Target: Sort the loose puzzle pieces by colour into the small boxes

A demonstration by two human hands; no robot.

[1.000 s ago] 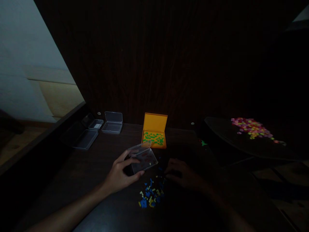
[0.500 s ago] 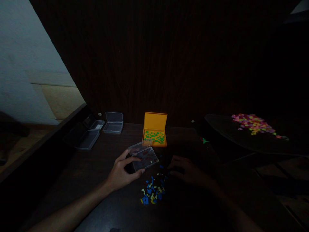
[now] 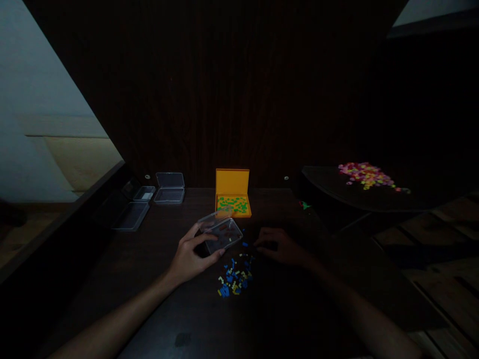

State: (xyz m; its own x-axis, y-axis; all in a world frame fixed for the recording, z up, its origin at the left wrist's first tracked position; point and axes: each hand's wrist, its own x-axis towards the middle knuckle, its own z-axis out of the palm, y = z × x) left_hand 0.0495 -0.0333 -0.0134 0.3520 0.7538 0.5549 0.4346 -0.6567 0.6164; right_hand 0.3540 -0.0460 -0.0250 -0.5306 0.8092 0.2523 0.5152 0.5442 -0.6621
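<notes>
Showing the spacing of tray, hands and pieces: the clear box (image 3: 221, 244) lies just right of centre-left, its long axis slanting from lower left to upper right, its lid raised on the upper-left side. The left hand (image 3: 190, 257) grips it, fingers partly spread, thumb along the lower edge. The right hand (image 3: 280, 247), right of centre, has curled fingers; shadow hides whether they pinch anything. Its fingertips are just beside a loose blue piece (image 3: 245, 244), which lies between them and the box and is nearer to the right hand. The pile of small pieces (image 3: 229, 279) spreads on the dark surface (image 3: 130, 264) below the gap between the hands; the orange box (image 3: 232, 180) stands open above. Compared with half a second earlier, everything sits higher and farther left in the frame, while the hands' arrangement is nearly unchanged.
</notes>
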